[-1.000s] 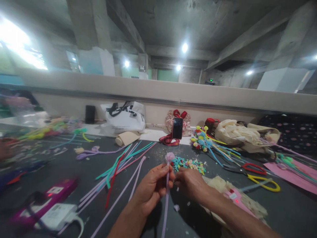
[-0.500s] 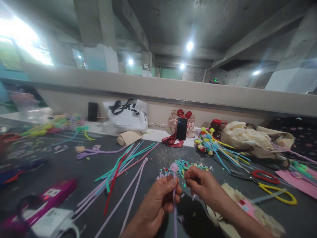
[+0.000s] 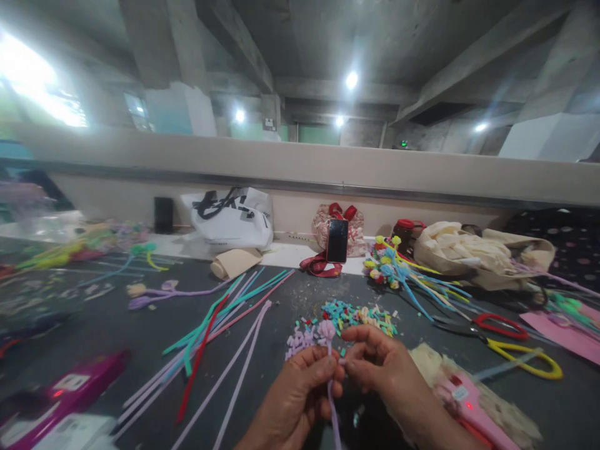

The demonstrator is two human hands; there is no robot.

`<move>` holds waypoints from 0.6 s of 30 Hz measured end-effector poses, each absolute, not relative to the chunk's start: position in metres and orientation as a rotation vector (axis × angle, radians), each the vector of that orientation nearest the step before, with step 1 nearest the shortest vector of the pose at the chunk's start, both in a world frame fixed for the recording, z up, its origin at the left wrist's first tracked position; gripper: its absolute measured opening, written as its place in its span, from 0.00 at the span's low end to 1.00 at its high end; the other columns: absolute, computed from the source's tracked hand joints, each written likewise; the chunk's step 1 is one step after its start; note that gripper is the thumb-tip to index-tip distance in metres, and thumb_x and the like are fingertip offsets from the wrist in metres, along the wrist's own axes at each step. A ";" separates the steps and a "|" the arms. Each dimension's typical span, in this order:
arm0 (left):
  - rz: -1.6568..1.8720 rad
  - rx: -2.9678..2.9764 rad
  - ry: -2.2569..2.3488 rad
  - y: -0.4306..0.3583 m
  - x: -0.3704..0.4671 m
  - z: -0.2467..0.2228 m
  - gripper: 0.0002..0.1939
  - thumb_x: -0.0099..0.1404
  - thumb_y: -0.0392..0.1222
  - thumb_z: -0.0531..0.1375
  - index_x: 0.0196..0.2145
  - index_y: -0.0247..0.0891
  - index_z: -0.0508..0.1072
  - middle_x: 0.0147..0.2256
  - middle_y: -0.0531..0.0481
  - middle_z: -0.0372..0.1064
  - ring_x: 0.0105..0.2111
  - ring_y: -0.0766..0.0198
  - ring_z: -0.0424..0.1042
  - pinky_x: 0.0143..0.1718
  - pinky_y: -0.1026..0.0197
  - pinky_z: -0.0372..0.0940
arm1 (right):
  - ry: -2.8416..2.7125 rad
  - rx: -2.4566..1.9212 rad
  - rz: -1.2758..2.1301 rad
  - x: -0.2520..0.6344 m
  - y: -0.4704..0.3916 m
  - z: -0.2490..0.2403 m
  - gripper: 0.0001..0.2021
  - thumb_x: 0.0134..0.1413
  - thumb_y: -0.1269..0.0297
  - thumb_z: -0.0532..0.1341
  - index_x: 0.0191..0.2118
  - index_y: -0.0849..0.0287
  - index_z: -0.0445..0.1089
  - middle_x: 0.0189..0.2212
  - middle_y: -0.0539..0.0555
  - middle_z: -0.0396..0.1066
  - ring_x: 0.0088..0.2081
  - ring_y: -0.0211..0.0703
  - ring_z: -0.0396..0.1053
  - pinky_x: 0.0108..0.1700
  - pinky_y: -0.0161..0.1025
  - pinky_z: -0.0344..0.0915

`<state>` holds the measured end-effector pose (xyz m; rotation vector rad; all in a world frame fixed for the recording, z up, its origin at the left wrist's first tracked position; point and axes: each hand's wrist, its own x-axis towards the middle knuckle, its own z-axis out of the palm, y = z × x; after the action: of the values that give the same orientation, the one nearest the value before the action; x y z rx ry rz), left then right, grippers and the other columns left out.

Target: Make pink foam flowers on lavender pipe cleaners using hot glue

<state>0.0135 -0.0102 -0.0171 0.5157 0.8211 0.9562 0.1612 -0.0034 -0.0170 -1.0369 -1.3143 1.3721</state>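
Observation:
Near the bottom centre, my left hand pinches a lilac stem that has a small round lilac bud at its top. The stem hangs down below the fingers. My right hand is closed just to the right of it, thumb and forefinger pinching a tiny lilac piece against the side of the stem. Behind the hands lie small cut pieces, lilac ones at the left and blue, green and yellow ones further back.
Coloured stems lie at left. Scissors and a pink glue gun rest on the right, a magenta device at lower left. A flower bunch, phone and white bag are further back.
My right hand has moved left and down, bringing its fingertips from apart to touching the stem area. The view has shifted slightly, and more of the pink glue gun shows.

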 end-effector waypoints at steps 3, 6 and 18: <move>0.945 0.504 0.828 -0.008 0.014 -0.020 0.09 0.46 0.36 0.64 0.27 0.32 0.69 0.21 0.51 0.69 0.16 0.74 0.64 0.13 0.74 0.56 | -1.314 -1.056 1.330 0.159 -0.006 -0.013 0.15 0.41 0.69 0.63 0.38 0.61 0.63 0.19 0.43 0.65 0.19 0.29 0.58 0.21 0.27 0.53; 0.952 0.529 0.827 -0.007 0.014 -0.023 0.10 0.45 0.37 0.65 0.26 0.32 0.69 0.21 0.51 0.68 0.16 0.74 0.63 0.12 0.75 0.56 | -1.346 -1.077 1.268 0.157 -0.009 -0.008 0.15 0.41 0.70 0.63 0.38 0.61 0.62 0.20 0.45 0.66 0.22 0.31 0.61 0.25 0.29 0.56; 1.006 0.751 0.874 -0.009 0.016 -0.021 0.11 0.46 0.44 0.63 0.20 0.33 0.67 0.16 0.54 0.64 0.12 0.76 0.58 0.11 0.74 0.52 | -1.481 -1.142 1.158 0.155 -0.016 -0.004 0.03 0.44 0.67 0.61 0.27 0.60 0.67 0.20 0.47 0.67 0.24 0.35 0.63 0.26 0.30 0.58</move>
<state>0.0160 -0.0088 -0.0210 0.7511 0.8737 1.0062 0.1554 -0.0161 -0.0038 -1.1422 -1.4806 1.1583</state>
